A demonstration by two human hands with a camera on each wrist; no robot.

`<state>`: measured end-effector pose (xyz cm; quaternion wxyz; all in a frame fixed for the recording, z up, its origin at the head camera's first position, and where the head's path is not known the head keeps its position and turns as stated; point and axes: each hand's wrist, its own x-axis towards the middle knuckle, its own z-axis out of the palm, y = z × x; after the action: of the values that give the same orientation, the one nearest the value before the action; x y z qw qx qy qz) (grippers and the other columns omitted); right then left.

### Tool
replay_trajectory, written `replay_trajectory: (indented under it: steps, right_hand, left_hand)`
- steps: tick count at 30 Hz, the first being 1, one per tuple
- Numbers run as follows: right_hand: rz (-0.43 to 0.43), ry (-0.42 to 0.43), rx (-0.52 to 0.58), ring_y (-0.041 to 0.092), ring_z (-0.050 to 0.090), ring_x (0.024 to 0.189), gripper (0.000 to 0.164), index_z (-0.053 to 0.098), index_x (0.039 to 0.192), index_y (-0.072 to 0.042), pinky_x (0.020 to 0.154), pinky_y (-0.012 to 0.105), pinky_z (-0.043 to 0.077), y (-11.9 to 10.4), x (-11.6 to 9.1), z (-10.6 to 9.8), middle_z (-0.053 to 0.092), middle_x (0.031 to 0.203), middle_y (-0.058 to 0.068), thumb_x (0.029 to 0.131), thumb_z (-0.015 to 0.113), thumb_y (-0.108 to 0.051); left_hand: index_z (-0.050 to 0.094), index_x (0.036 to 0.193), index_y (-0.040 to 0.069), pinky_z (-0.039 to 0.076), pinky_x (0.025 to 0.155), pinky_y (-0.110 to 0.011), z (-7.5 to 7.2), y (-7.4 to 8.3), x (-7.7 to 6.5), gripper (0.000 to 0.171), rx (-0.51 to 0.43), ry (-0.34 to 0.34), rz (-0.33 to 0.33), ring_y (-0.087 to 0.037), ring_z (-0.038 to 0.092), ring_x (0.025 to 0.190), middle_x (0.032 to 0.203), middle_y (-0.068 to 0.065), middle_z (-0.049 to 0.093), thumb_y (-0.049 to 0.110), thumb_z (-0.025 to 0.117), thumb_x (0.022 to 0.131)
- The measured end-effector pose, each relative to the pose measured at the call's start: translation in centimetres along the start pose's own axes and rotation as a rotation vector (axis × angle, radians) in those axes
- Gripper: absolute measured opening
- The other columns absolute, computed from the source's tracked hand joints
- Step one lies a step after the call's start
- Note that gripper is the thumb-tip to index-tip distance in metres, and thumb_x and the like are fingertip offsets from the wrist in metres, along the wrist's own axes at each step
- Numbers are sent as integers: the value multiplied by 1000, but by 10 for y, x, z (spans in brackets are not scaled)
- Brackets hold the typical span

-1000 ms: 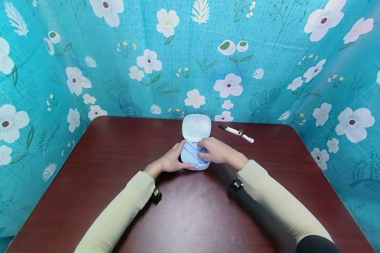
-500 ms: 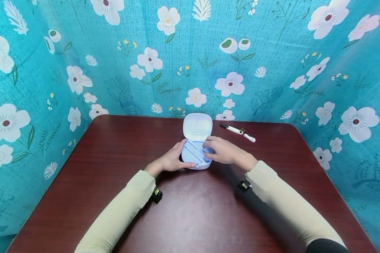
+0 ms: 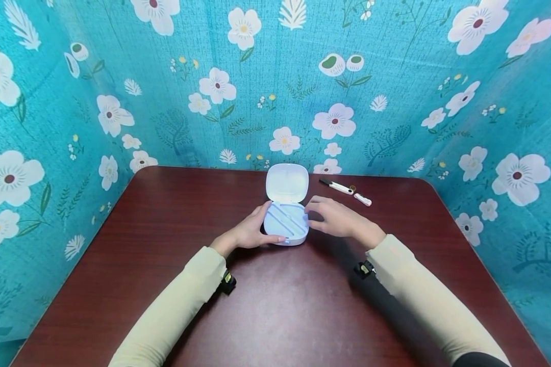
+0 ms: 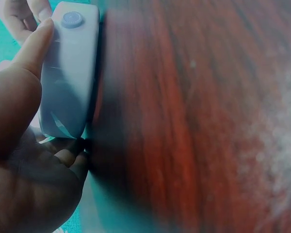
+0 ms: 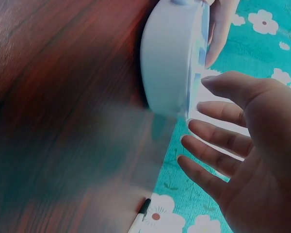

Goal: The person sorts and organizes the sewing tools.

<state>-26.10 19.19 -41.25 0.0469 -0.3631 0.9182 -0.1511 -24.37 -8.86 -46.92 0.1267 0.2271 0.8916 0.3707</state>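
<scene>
1. Your right hand (image 3: 334, 218) has shifted rightward over the past 1 second, from above the interior of the open case (image 3: 298, 241) to its right edge.
2. That hand's fingers are parted, with nothing visible between them; contact with the rim cannot be told.
3. Your left hand (image 3: 247, 232) stays clamped on the case's left side, thumb along the front.
4. The case sits on the table (image 3: 257, 316) ahead of you, lid (image 3: 286, 182) raised at the back.
5. Assessment: the shift exposes more of the blue interior, and your left hand appears to do the steadying.
6. 2 items, a dark-tipped white tool (image 3: 341, 188) and a small pinkish-white piece (image 3: 362, 199), lie beyond your right hand.
</scene>
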Motion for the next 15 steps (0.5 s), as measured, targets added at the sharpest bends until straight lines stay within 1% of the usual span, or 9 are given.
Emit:
replay_trajectory:
  steps: [2, 5, 12, 15]
  right_hand:
    - [20, 0, 0, 25, 62, 108, 30, 72, 120, -5, 97, 44, 52, 5, -1, -1, 66, 117, 10, 94, 75, -21]
    - [44, 12, 12, 25, 62, 109, 32, 71, 123, -4, 97, 45, 53, 15, -3, -2, 65, 119, 10, 94, 74, -19]
    - [103, 61, 66, 33, 61, 116, 40, 65, 129, 1, 101, 50, 49, 41, -3, -2, 65, 124, 17, 94, 73, -17]
    - [130, 84, 73, 36, 60, 119, 42, 62, 131, 2, 103, 53, 47, 50, -2, -2, 64, 126, 20, 94, 72, -16]
  left_hand:
    - [6, 165, 11, 29, 120, -46, 1, 0, 0, 118, -3, 2, 2, -30, 33, 147, 163, -17, 24, 51, 82, 84]
    - [7, 165, 13, 30, 119, -45, 1, 0, 0, 118, -6, 5, 1, -29, 33, 146, 163, -17, 25, 51, 82, 84]
    - [5, 165, 12, 29, 120, -44, 0, 1, 0, 118, 5, -2, -12, -28, 28, 150, 165, -16, 21, 51, 81, 85]
    - [5, 165, 13, 29, 120, -45, 0, 1, -1, 118, 3, -1, -17, -28, 29, 150, 165, -16, 21, 52, 82, 84]
